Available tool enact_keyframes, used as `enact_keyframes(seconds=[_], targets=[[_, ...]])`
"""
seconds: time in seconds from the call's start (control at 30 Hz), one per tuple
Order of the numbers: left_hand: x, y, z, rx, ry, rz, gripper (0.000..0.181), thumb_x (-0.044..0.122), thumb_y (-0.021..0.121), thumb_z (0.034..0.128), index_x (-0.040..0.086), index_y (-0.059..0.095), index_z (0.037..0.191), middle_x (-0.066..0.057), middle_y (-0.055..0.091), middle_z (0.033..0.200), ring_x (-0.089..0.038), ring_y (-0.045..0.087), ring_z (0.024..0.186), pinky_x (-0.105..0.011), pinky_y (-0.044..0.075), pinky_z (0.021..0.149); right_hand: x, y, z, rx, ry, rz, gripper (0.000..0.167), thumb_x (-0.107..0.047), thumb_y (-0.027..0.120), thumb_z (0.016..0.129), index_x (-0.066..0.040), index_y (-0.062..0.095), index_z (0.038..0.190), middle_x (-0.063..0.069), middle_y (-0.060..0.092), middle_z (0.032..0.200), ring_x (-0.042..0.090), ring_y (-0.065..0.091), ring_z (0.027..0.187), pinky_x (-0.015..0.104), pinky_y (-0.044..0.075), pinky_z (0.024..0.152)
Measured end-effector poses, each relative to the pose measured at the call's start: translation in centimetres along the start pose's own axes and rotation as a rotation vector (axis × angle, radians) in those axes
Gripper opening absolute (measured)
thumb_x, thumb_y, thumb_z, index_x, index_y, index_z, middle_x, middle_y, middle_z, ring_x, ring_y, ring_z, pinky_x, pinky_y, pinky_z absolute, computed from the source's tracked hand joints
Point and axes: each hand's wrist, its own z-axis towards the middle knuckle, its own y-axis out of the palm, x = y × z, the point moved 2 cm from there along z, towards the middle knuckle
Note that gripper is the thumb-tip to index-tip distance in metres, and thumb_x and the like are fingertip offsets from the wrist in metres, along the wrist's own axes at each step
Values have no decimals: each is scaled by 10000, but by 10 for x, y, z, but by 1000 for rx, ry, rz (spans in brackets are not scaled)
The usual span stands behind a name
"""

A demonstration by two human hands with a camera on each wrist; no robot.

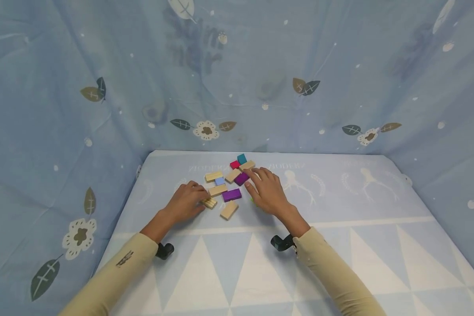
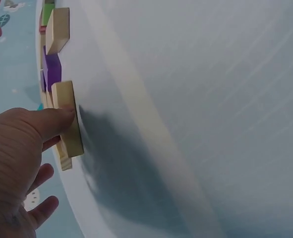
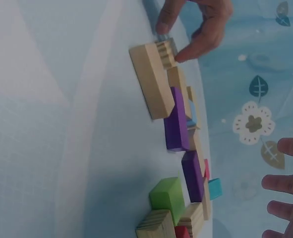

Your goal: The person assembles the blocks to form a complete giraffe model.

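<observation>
My left hand (image 1: pixel 187 202) (image 2: pixel 17 148) holds a wooden block (image 1: pixel 209 202) (image 2: pixel 69 119) (image 3: pixel 166 54) between thumb and fingers at the near-left side of the group. My right hand (image 1: pixel 269 191) (image 3: pixel 290 188) hovers at the group's right side, fingers apart and relaxed, holding nothing visible. Beside its fingertips lies a purple block (image 1: pixel 242 178) (image 3: pixel 193 176). A second purple block (image 1: pixel 231 195) (image 3: pixel 176 124) and a plain wooden block (image 1: pixel 229 210) (image 3: pixel 151 82) lie between the hands. A green block (image 3: pixel 167 198) is mostly hidden under the right hand in the head view.
Farther back lie a teal block (image 1: pixel 242 159), a red block (image 1: pixel 235 164) and several wooden blocks, with a light blue block (image 1: pixel 219 181) among them. Patterned cloth (image 1: pixel 260 87) rises behind the table (image 1: pixel 339 193). Black curved pieces (image 1: pixel 165 251) show by both wrists.
</observation>
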Motion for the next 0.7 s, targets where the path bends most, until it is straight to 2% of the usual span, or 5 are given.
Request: enact_keyframes(seconds=[0.2,0.43,0.6,0.7], targets=[[-1,2,4,-22,7,28,308,270,848,787,224,755,1077,33,663,1030,-223,526,1036,-466,421,876,-4,6,-1,-5,-25,13,490,-405,351,1058,-164,455,1472,128,474,1430,390,325,1372,597,256,1067],[-2,2,1,-39,-42,-33,306,325,825,805,186,736,1062,18,667,1069,-224,526,1058,-471,414,910,-5,11,-1,-16,-37,8,488,-403,341,1062,-169,448,1476,116,473,1434,383,322,1375,594,253,1070],[7,-5,-5,-42,-70,-82,295,320,824,802,193,731,1051,35,675,1044,-218,533,1031,-468,412,893,-8,16,0,-38,-46,-3,476,-404,362,1057,-183,455,1468,110,479,1432,377,336,1369,593,260,1073],[17,-12,-10,-48,-64,-97,284,327,829,793,204,733,1030,60,668,1008,-191,529,977,-434,424,841,-10,20,0,-48,-53,-9,484,-420,365,1053,-185,460,1465,99,485,1424,368,346,1362,582,266,1075]])
